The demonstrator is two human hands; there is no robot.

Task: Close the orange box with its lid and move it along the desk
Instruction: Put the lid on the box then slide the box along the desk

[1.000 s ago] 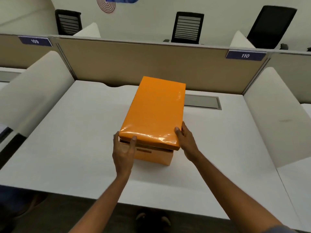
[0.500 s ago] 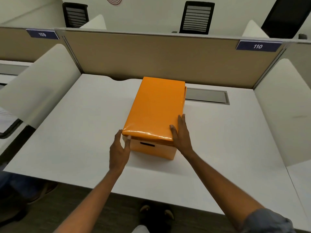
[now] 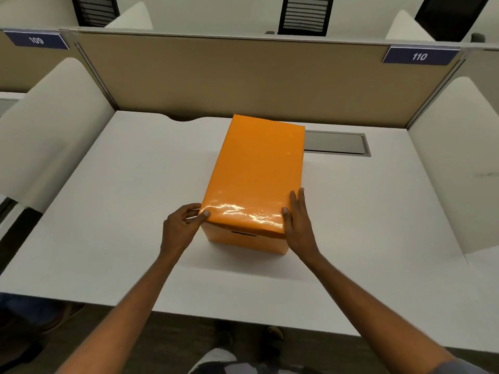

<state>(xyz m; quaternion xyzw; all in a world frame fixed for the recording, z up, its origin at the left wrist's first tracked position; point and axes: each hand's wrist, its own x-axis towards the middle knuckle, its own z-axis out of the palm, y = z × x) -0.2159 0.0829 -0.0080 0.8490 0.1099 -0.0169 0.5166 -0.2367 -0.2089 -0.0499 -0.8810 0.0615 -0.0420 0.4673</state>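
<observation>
A smooth white table (image 3: 113, 211) sits in a cubicle with tan fabric partitions. On its middle stands the rectangular orange box (image 3: 243, 240), its glossy, slightly wrinkled orange lid (image 3: 256, 171) seated on top. The left hand (image 3: 181, 228) pinches the lid's near left corner; the right hand (image 3: 298, 225) lies flat and open-fingered against the near right edge. Behind the box, a grey cable hatch (image 3: 337, 143) is set in the table.

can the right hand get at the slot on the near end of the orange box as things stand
Probably yes: the right hand rests beside the lid, close to the slot, and nothing covers that face.
</observation>
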